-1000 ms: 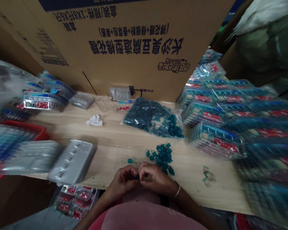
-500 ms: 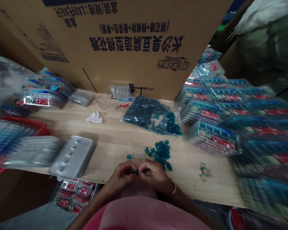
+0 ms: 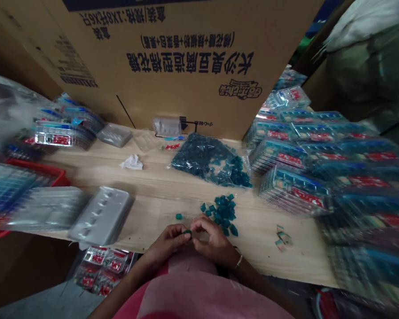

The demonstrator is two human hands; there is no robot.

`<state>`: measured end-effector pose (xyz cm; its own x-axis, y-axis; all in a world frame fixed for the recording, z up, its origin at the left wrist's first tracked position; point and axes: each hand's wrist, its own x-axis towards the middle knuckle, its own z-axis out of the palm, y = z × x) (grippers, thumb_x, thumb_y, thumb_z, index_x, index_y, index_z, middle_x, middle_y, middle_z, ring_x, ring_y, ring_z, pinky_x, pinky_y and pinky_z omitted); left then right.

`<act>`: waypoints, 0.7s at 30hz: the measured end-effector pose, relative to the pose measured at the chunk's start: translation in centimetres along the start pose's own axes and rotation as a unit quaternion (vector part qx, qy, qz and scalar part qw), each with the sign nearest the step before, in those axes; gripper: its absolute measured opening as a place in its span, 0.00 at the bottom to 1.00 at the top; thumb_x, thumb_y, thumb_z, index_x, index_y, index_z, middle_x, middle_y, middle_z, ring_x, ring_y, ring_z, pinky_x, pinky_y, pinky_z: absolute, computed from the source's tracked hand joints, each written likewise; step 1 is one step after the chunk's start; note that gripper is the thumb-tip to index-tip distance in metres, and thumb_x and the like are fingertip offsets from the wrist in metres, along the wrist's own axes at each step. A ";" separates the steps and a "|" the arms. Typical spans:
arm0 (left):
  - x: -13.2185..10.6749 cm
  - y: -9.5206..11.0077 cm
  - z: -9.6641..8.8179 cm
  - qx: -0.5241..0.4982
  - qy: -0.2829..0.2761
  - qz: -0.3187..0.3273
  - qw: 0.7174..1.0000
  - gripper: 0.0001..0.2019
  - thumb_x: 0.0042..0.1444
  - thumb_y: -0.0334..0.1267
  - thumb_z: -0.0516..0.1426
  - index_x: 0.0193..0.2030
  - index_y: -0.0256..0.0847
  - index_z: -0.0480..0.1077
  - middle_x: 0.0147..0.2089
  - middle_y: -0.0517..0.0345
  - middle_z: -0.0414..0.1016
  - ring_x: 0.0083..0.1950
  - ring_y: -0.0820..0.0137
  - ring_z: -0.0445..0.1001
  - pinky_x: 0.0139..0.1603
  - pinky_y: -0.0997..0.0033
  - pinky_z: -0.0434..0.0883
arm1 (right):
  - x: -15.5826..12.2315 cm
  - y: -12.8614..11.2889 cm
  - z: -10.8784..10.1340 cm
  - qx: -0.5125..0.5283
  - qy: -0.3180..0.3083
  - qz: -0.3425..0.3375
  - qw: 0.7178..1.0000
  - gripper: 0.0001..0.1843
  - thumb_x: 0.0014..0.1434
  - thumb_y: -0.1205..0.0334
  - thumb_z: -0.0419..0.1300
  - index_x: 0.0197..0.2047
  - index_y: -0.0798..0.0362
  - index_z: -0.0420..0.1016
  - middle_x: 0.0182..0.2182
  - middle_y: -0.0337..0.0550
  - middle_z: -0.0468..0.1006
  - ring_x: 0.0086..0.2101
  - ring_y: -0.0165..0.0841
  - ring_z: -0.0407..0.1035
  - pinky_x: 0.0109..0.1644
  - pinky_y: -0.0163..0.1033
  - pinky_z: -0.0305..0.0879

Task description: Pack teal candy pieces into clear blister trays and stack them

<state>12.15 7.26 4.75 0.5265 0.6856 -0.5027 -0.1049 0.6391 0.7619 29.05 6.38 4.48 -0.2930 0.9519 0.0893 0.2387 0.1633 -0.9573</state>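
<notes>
Just over the table's front edge, my left hand [image 3: 169,240] pinches a small dark green piece [image 3: 187,232] between thumb and fingertips. My right hand [image 3: 213,239] is close beside it, with curved fingers and a gap between thumb and forefinger; I see nothing held there. A loose pile of teal, gem-like pieces [image 3: 225,212] lies just beyond my right hand. One single teal piece [image 3: 178,216] lies apart, beyond my left hand. Farther back rests a clear plastic bag [image 3: 199,155] full of similar teal pieces.
Stacked clear packs [image 3: 294,188] with red labels fill the right side. At the left are grey plastic trays [image 3: 101,217] and a red basket [image 3: 61,177]. A large carton [image 3: 186,97] stands at the back. Crumpled tissue [image 3: 132,162] and small paper scraps [image 3: 283,238] lie on the table [image 3: 153,186].
My right hand's thumb and forefinger have parted from the green piece, which stays in my left fingertips and is raised slightly.
</notes>
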 end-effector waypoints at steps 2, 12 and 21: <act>0.0 0.0 0.1 -0.003 0.016 -0.008 1.000 0.19 0.43 0.51 0.64 0.26 0.37 0.64 0.20 0.68 0.59 0.20 0.81 0.53 0.22 0.79 0.50 | 0.1 -0.1 -0.2 -0.028 -0.023 -0.063 0.997 0.10 0.47 0.70 0.58 0.35 0.51 0.67 0.37 0.42 0.70 0.39 0.32 0.65 0.44 0.37 0.62; 2.4 0.6 -4.0 0.509 0.203 0.341 0.764 0.05 0.53 0.35 0.56 0.31 0.41 0.73 0.31 0.55 0.74 0.35 0.67 0.69 0.39 0.67 0.64 | 4.3 3.2 0.0 -0.300 -0.081 -0.090 0.946 0.04 0.54 0.68 0.60 0.34 0.53 0.69 0.33 0.43 0.73 0.38 0.36 0.66 0.43 0.39 0.61; 2.9 0.2 -3.9 0.587 0.167 0.392 0.689 0.07 0.56 0.35 0.55 0.40 0.42 0.73 0.41 0.51 0.75 0.41 0.65 0.70 0.43 0.65 0.65 | 2.8 2.0 -2.9 -0.305 -0.018 -0.112 0.945 0.07 0.60 0.68 0.53 0.40 0.51 0.71 0.38 0.45 0.75 0.40 0.36 0.65 0.46 0.42 0.60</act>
<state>10.39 10.76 1.90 0.4514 0.8271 0.3349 0.6110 -0.5600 0.5595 31.36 10.11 3.61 -0.4271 0.8687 0.2507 0.6544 0.4884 -0.5772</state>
